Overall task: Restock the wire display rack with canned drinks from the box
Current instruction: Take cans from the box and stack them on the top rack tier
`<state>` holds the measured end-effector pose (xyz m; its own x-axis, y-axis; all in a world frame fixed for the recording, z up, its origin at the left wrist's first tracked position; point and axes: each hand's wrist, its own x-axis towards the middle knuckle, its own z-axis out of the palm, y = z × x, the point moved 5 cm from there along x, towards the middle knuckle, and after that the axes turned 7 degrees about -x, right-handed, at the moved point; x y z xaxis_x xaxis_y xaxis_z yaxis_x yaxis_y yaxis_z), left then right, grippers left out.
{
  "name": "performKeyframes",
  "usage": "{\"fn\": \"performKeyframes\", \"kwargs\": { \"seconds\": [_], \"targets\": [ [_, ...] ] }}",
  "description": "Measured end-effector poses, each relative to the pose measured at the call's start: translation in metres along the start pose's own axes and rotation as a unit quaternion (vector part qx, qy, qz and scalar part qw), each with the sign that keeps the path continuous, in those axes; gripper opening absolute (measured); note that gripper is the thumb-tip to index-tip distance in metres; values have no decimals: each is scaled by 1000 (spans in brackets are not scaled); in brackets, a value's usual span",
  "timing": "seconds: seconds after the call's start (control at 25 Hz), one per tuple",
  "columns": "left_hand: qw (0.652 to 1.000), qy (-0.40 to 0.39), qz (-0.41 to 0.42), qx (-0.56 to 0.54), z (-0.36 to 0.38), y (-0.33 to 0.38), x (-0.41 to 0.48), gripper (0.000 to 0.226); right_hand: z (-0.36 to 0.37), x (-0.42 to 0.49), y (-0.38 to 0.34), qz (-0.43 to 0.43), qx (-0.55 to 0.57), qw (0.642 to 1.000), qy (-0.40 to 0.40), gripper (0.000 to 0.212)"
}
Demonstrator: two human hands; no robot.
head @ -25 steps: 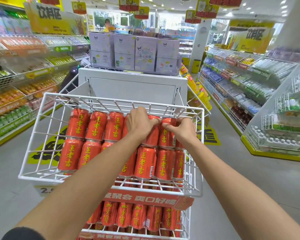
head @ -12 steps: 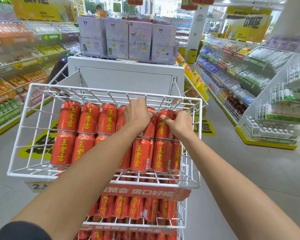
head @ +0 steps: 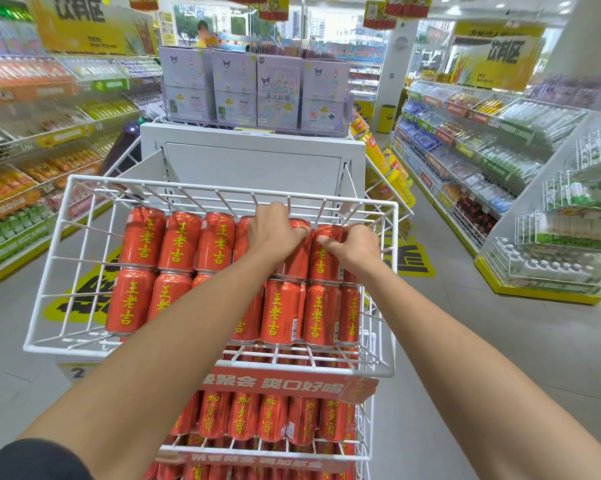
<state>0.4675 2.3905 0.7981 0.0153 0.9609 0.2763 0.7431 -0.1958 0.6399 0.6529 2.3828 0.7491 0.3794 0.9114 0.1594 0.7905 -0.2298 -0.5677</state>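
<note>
A white wire display rack (head: pixel 46 296) stands in front of me, its top basket holding two rows of red cans with yellow characters (head: pixel 179 242) lying on their sides. My left hand (head: pixel 275 230) grips a can in the back row (head: pixel 297 258), fingers curled over its top end. Right beside it, my right hand (head: pixel 352 247) grips the neighbouring back-row can (head: pixel 323 261), thumb on its face. The shelf below holds more red cans (head: pixel 271 417). No box is in view.
Behind the rack rises a white display unit (head: pixel 254 161) topped with purple cartons (head: pixel 278 95). Drink shelves line the left side (head: pixel 32 161) and the right side (head: pixel 465 147). Grey floor aisles run on both sides, with a yellow floor sticker (head: pixel 410 261).
Both hands stay on the same back-row cans. Only my view has shifted slightly, the rack sitting a little lower in the frame than half a second ago.
</note>
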Motion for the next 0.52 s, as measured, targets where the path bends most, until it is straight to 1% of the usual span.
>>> {"fn": "performKeyframes", "kwargs": {
  "seconds": [0.12,0.28,0.4,0.52],
  "targets": [
    [1000,-21,20,-10,-2,-6,-8,41,-9,-11,-10,-27,-53,998,4,56],
    [991,-65,107,42,-25,-11,-28,46,-29,-42,-22,-92,-124,988,3,49],
    [970,-112,184,111,-52,-11,-53,46,-44,-77,-33,-161,-194,967,-21,56],
    [942,-157,237,180,-75,-14,-87,48,-61,-124,-45,-201,-253,945,-44,58]
  ]
}}
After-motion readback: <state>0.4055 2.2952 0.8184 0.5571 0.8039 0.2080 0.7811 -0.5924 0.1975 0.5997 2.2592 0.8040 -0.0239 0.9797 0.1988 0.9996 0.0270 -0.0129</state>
